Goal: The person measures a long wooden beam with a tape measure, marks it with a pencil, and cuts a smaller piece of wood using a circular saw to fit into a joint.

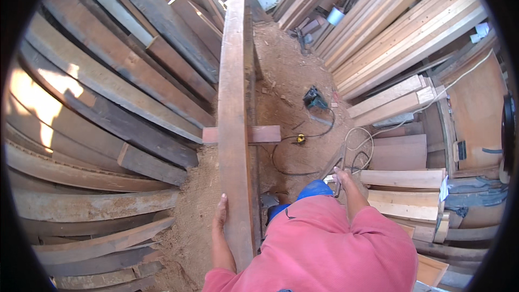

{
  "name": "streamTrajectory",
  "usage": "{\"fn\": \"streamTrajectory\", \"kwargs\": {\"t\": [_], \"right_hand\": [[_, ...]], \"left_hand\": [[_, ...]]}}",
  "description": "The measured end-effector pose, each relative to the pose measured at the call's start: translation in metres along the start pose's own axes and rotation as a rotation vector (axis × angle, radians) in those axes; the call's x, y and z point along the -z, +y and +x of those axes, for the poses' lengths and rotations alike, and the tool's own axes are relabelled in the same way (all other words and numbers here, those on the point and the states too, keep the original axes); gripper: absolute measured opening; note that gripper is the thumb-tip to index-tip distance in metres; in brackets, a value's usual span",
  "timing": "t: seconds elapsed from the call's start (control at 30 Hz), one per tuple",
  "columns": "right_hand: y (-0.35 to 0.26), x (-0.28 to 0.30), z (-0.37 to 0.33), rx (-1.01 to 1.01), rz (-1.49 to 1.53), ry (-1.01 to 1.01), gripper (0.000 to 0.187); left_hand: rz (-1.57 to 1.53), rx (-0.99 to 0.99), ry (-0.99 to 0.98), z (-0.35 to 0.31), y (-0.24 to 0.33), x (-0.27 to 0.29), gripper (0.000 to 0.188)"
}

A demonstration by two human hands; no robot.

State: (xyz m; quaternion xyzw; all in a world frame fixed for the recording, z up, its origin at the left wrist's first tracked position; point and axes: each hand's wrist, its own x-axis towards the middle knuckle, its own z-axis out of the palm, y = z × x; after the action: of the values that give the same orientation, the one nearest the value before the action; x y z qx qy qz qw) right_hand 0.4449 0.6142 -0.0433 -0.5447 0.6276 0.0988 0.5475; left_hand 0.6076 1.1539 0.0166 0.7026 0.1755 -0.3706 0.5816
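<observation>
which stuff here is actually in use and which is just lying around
In use:
- long reddish plank, left hand flat against its edge
- thin metal tool held in the right hand
- short crosspiece under the plank

Lying about:
- green power tool with its cord
- dark boards stacked left
- pale boards leaning right

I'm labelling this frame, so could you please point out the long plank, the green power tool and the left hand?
Long plank (233,103), head view, middle of its top face.
Green power tool (314,98), head view, its body.
Left hand (220,213), head view, back of the hand.
</observation>
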Motion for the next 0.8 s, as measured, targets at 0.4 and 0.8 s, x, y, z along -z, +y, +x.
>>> {"fn": "streamTrajectory", "kwargs": {"t": [0.4, 0.8], "right_hand": [[-0.036, -0.009, 0.005, 0.018, 0.131, -0.16, 0.04], [-0.064, -0.044, 0.018, 0.086, 0.033, -0.446, 0.026]], "left_hand": [[0.995, -0.079, 0.772, -0.036, 0.062, -0.052, 0.102], [1.162, -0.079, 0.845, -0.032, 0.085, -0.152, 0.108]]}}
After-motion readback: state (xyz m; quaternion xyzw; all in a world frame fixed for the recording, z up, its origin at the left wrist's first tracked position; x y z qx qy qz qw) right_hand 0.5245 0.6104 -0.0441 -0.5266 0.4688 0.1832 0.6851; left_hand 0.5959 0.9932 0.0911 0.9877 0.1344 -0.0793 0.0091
